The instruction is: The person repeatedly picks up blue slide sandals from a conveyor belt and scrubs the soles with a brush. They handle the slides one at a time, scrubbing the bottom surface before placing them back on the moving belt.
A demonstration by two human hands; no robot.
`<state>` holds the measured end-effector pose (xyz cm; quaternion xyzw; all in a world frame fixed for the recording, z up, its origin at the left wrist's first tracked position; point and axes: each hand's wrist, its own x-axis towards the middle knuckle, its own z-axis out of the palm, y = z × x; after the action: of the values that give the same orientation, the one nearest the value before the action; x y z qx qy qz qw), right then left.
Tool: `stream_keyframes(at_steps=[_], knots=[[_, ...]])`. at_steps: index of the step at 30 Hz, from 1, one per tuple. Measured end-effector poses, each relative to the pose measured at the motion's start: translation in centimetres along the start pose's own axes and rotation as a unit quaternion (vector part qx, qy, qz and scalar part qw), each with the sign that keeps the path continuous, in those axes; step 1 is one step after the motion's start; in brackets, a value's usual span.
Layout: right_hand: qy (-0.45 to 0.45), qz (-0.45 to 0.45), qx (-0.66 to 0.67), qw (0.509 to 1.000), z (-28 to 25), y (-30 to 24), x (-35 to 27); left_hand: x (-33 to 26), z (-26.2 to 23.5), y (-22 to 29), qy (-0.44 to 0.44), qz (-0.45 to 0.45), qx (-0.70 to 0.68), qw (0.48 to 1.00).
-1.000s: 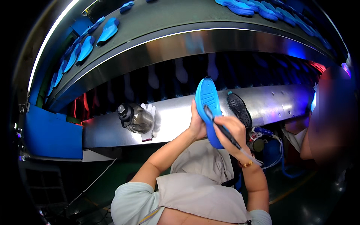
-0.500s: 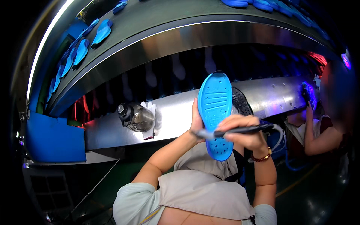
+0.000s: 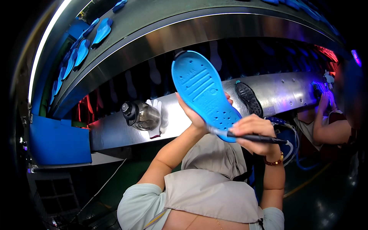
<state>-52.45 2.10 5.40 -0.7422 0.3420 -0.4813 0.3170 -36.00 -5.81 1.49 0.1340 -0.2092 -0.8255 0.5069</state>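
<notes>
Left hand [image 3: 193,115] clamped on blue sole [image 3: 201,88], cupped from below, thumb along left rim, fingertips showing past right rim; forearm slanting up rightward. Sole held up, tilted, in view spanning ledge [image 3: 177,119] from beyond far edge to past near edge. Right hand [image 3: 255,125] pinching brush [image 3: 268,139] pen-like, handle nearly level, blurred tip pointing left across sole's narrow end.

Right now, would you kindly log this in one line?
left hand: holding blue sole; right hand: gripping black-handled tool; bench: black sole, bottle, glove
</notes>
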Motion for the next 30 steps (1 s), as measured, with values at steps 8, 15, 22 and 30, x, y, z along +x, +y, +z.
stream_keyframes(at_steps=[8,15,22,30], knots=[[0.001,0.037,-0.001,0.999,-0.5,0.2,-1.0,1.2,0.5,1.0,-0.036,0.040,0.021,0.998],[0.090,0.050,0.010,0.995,-0.3,2.2,-2.1,1.4,1.3,1.7,0.022,0.028,0.083,0.996],[0.152,0.130,0.311,0.929,0.5,3.5,-3.6,1.8,2.3,2.6,-0.043,-0.019,0.048,0.998],[0.132,0.211,0.260,0.933,1.0,0.1,-2.7,-0.1,1.4,0.8,-0.052,-0.146,0.130,0.979]])
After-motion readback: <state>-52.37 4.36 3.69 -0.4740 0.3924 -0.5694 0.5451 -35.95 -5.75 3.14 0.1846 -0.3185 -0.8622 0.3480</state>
